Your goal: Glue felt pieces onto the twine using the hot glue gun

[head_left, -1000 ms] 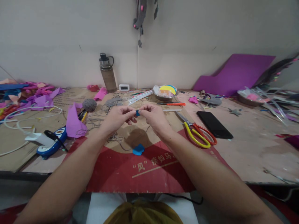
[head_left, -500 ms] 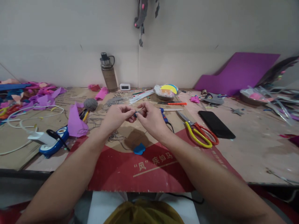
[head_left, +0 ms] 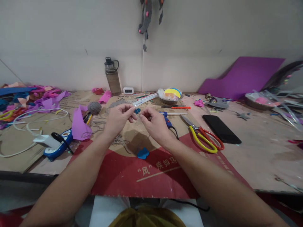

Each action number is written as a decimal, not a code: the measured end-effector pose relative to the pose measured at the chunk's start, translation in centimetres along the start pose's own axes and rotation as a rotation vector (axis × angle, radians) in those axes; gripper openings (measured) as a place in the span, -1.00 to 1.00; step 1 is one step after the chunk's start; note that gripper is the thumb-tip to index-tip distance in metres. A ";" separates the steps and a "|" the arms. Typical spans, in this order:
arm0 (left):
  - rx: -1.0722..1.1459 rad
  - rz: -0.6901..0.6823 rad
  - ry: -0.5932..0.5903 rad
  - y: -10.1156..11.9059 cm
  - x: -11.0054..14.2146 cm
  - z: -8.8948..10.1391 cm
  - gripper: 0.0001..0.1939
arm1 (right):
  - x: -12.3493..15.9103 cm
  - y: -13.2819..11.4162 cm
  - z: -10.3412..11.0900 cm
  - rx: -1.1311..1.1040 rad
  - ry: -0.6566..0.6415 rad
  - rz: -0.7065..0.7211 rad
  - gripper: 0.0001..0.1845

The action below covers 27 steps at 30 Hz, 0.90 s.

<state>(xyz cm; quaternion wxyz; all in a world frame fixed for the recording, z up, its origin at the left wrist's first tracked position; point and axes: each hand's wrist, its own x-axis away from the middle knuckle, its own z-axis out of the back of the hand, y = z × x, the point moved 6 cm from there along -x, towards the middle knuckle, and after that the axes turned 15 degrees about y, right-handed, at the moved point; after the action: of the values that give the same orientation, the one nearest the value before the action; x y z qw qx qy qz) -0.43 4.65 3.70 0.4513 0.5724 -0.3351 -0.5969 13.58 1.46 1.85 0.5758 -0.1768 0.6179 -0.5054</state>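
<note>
Above the cardboard [head_left: 163,179], my left hand [head_left: 119,119] pinches a small dark blue piece [head_left: 137,110] between thumb and fingers. Just to its right, my right hand [head_left: 153,121] is closed in a pinch beside that piece; whatever its fingertips hold is too small to make out. A bright blue felt cutout [head_left: 143,153] with a scalloped edge lies flat below the hands. Loose grey yarn [head_left: 119,139] trails beneath my left wrist. Partly behind my right hand lies a blue glue gun [head_left: 168,122].
Scissors [head_left: 203,138] with red and yellow handles and a black phone [head_left: 221,129] lie on the right. A bottle [head_left: 112,77] stands by the wall. Purple felt [head_left: 80,124], a grey yarn ball [head_left: 94,107] and a blue power strip [head_left: 59,146] are on the left.
My hands have drawn slightly apart, and the small blue piece now shows above the left fingertips. The whole view has shifted a little.
</note>
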 end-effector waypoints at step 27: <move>0.286 0.224 -0.089 -1.4 0.7 -1.4 -0.77 | -0.8 1.3 0.2 -0.188 0.081 -0.239 -0.82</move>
<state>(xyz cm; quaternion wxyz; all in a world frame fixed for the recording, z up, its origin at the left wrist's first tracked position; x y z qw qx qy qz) 0.75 4.69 1.94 0.4136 0.5630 -0.4979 -0.5139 14.42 2.57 1.22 0.4670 -0.2817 0.6599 -0.5168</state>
